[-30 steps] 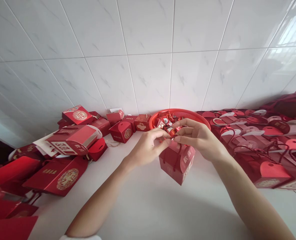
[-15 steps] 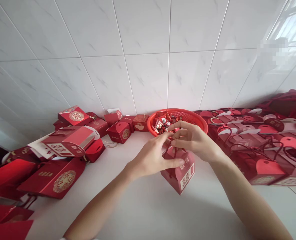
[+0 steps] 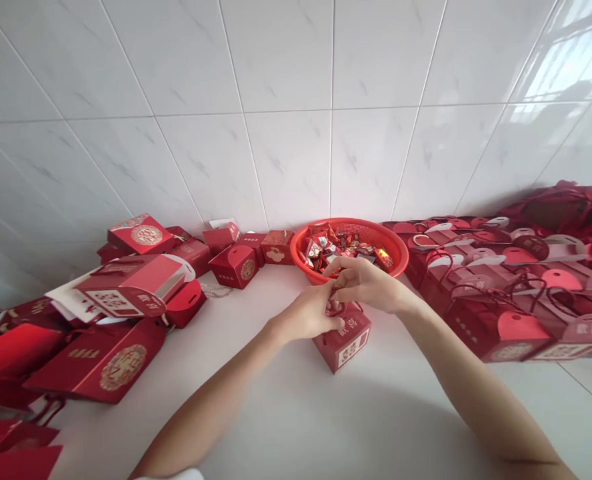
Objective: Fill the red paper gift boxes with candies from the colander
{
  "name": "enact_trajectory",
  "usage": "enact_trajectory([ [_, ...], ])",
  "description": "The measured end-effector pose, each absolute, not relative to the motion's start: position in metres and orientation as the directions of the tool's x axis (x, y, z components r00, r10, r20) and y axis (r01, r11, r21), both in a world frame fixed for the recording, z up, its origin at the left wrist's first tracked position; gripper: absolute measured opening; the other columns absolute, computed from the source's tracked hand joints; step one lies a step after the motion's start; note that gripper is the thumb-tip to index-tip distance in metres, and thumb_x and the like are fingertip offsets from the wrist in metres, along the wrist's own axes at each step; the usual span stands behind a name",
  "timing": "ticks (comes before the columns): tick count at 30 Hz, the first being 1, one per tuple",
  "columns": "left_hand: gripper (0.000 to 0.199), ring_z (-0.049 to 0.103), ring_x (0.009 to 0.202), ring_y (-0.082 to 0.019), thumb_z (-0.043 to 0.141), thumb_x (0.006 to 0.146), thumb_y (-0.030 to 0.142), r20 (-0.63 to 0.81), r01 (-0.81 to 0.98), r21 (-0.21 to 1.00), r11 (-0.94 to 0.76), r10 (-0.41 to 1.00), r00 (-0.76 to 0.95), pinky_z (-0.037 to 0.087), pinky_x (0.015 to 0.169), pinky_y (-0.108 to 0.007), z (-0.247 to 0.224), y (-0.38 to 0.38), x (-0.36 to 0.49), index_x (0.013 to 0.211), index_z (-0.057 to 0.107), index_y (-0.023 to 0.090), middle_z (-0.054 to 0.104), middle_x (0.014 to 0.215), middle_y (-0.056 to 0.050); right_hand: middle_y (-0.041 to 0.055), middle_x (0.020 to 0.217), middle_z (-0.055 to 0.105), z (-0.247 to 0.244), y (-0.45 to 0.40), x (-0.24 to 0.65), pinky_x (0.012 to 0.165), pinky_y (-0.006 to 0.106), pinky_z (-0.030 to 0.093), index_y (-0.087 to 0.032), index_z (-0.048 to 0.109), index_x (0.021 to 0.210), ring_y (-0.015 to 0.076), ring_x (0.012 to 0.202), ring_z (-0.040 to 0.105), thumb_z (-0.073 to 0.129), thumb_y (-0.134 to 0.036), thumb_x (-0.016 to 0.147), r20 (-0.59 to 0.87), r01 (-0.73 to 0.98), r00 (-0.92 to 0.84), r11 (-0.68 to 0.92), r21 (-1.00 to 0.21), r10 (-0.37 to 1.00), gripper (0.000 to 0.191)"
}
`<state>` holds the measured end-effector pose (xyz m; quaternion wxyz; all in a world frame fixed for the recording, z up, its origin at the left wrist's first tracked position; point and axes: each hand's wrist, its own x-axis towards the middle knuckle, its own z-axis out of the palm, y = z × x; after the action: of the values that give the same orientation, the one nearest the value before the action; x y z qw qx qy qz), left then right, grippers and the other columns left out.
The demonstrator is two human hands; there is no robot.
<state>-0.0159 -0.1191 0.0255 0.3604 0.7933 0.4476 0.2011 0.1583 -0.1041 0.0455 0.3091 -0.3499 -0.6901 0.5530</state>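
A small red gift box (image 3: 346,343) with a pale printed square on its front sits on the white surface in front of me. My left hand (image 3: 307,315) is closed on the box's top from the left, thumb along its upper edge. From the right, my right hand (image 3: 366,285) pinches at the red cord handle on top, its fingertips meeting those of the left. The fingers cover most of the cord. Just behind the hands stands a red plastic basket (image 3: 401,250) holding wrapped sweets (image 3: 339,245).
Loose red gift boxes (image 3: 96,357) are heaped at the left, several smaller ones (image 3: 233,265) along the wall. Closely packed rows of boxes with handles (image 3: 496,327) fill the right side. A tiled wall (image 3: 286,160) rises behind.
The gift box has gone from tilted to lower and flatter on the surface. Both hands have come down with it and closed in over its top. The view has shifted slightly.
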Motion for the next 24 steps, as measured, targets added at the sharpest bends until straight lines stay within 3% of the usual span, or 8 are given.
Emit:
enact_trajectory([
  [4, 0.035, 0.067, 0.082, -0.022, 0.069, 0.068, 0.012, 0.011, 0.480, 0.798, -0.365, 0.805, 0.593, 0.050, 0.062, -0.027, 0.023, -0.114, -0.019, 0.102, 0.064, 0.021, 0.069, 0.089, -0.001, -0.0036, 0.068, 0.068, 0.043, -0.110, 0.158, 0.057, 0.025, 0.048, -0.019, 0.062, 0.100, 0.0131, 0.061, 0.064, 0.069, -0.013, 0.065, -0.025, 0.087, -0.597, 0.033, -0.996, 0.802, 0.036],
  [7, 0.032, 0.065, 0.077, -0.020, 0.069, 0.071, 0.015, -0.001, 0.472, 0.796, -0.380, 0.778, 0.628, 0.049, 0.063, -0.028, 0.024, -0.113, -0.021, 0.103, 0.064, 0.020, 0.068, 0.083, 0.000, -0.0031, 0.068, 0.067, 0.042, -0.122, 0.157, 0.060, 0.026, 0.051, -0.018, 0.062, 0.096, 0.0135, 0.062, 0.064, 0.072, -0.015, 0.064, 0.010, -0.016, -0.501, 0.002, -1.000, 0.866, 0.033],
  [9, 0.044, 0.067, 0.084, -0.021, 0.072, 0.074, 0.021, 0.009, 0.422, 0.823, -0.380, 0.752, 0.659, 0.052, 0.070, -0.031, 0.028, -0.115, -0.021, 0.116, 0.063, 0.021, 0.070, 0.093, -0.002, -0.0022, 0.070, 0.068, 0.042, -0.131, 0.157, 0.065, 0.029, 0.053, -0.019, 0.062, 0.094, 0.0151, 0.065, 0.067, 0.075, -0.017, 0.064, 0.062, -0.098, -0.384, 0.027, -0.995, 0.921, 0.032],
  [13, 0.075, 0.060, 0.122, -0.026, 0.080, 0.076, 0.035, 0.118, 0.232, 0.891, -0.389, 0.694, 0.710, 0.048, 0.103, -0.040, 0.041, -0.123, -0.023, 0.144, 0.047, 0.029, 0.061, 0.137, -0.008, -0.0009, 0.074, 0.068, 0.051, -0.150, 0.173, 0.068, 0.033, 0.055, -0.019, 0.062, 0.093, 0.0167, 0.064, 0.069, 0.081, -0.023, 0.065, 0.131, -0.170, -0.203, 0.097, -0.981, 0.970, 0.033],
  [17, 0.059, 0.059, 0.126, -0.027, 0.074, 0.084, 0.037, 0.266, 0.079, 0.906, -0.416, 0.704, 0.659, 0.049, 0.106, -0.042, 0.053, -0.128, -0.033, 0.139, 0.053, 0.029, 0.060, 0.140, -0.009, 0.0008, 0.074, 0.068, 0.079, -0.175, 0.220, 0.057, 0.030, 0.049, -0.020, 0.068, 0.092, 0.0146, 0.059, 0.063, 0.084, -0.026, 0.065, 0.282, -0.080, 0.059, 0.286, -0.955, 0.958, 0.032],
  [20, 0.043, 0.064, 0.118, -0.027, 0.073, 0.085, 0.038, 0.320, 0.059, 0.901, -0.430, 0.750, 0.579, 0.054, 0.101, -0.040, 0.060, -0.128, -0.039, 0.125, 0.063, 0.025, 0.067, 0.129, -0.009, 0.0025, 0.072, 0.067, 0.109, -0.200, 0.267, 0.053, 0.031, 0.046, -0.021, 0.072, 0.084, 0.0125, 0.056, 0.059, 0.084, -0.019, 0.064, 0.448, 0.071, 0.363, 0.455, -0.888, 0.817, 0.023],
  [22, 0.036, 0.067, 0.112, -0.027, 0.074, 0.083, 0.040, 0.327, 0.079, 0.897, -0.434, 0.774, 0.542, 0.056, 0.097, -0.040, 0.065, -0.126, -0.042, 0.115, 0.068, 0.024, 0.070, 0.122, -0.009, 0.0028, 0.065, 0.064, 0.126, -0.215, 0.299, 0.051, 0.032, 0.042, -0.019, 0.073, 0.076, 0.0115, 0.053, 0.057, 0.084, -0.014, 0.062, 0.535, 0.230, 0.573, 0.505, -0.832, 0.621, 0.019],
  [24, 0.034, 0.068, 0.108, -0.027, 0.075, 0.081, 0.042, 0.328, 0.106, 0.892, -0.438, 0.792, 0.515, 0.058, 0.094, -0.040, 0.068, -0.125, -0.044, 0.109, 0.071, 0.023, 0.073, 0.116, -0.009, 0.0019, 0.059, 0.060, 0.138, -0.226, 0.329, 0.048, 0.033, 0.036, -0.018, 0.073, 0.073, 0.0103, 0.050, 0.054, 0.087, -0.017, 0.061, 0.636, 0.440, 0.665, 0.483, -0.757, 0.391, 0.018],
])
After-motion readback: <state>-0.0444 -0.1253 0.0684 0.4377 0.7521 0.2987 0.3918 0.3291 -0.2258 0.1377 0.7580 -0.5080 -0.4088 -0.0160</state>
